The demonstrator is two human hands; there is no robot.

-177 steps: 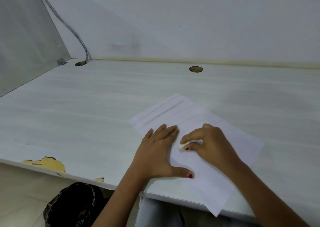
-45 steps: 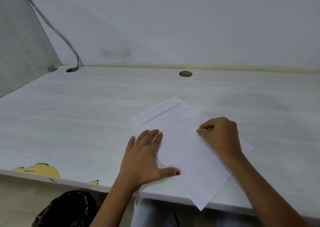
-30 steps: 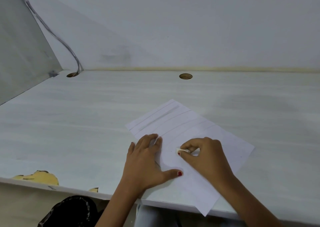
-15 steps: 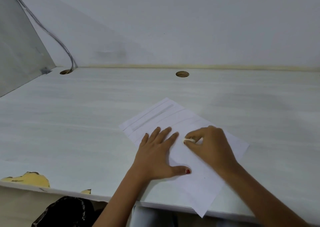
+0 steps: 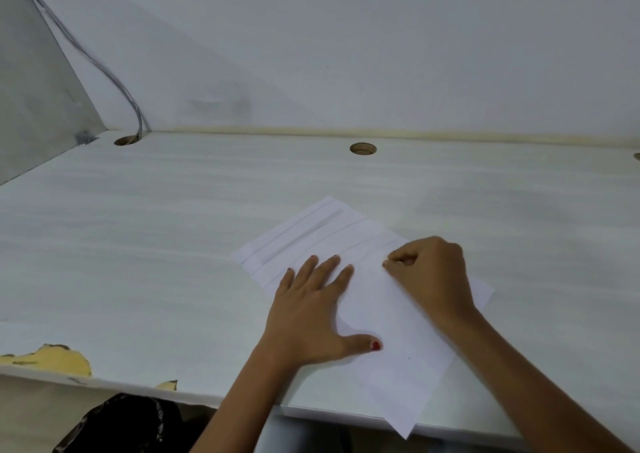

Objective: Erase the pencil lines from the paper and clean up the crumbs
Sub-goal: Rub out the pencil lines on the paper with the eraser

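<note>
The right hand [image 5: 431, 272], curled round a barely visible pale eraser [image 5: 406, 262], has slid farther up the smooth white paper [image 5: 391, 331], which the flat, spread-fingered left hand [image 5: 311, 310] pins down.

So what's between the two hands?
Only white paper, seen in the head view: the left hand presses it flat, the right hand pinches a barely visible eraser.

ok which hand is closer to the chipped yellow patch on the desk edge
Left. The left hand presses flat on the paper, right of the chipped yellow patch; the right hand sits farther right and farther back, fingers curled on the paper.
</note>
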